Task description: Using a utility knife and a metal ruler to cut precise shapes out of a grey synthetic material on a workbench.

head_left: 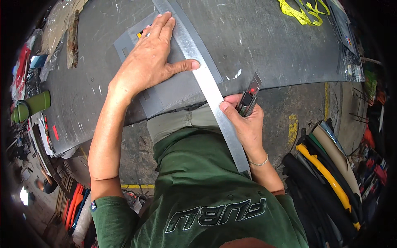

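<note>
A long metal ruler (191, 48) lies slantwise over a grey stitched sheet (175, 89) at the table's front edge. Its near end juts past the edge, over my lap. My left hand (149, 58) rests flat on the sheet and ruler, fingers stretched forward and thumb spread onto the metal. Beside its fingers a small orange-and-dark patch (139, 36) shows, mostly covered. My right hand (247, 120) is closed around a dark utility knife (249, 99), whose blade points up and away from me. The same hand's thumb presses on the ruler's near part.
The dark table (248, 45) bears a yellow tape measure (304, 12) at the far right and a worn wooden stick (72, 39) at the far left. A green roll (33, 105) sits by the left edge. Rolls of material (326, 173) stand at the lower right.
</note>
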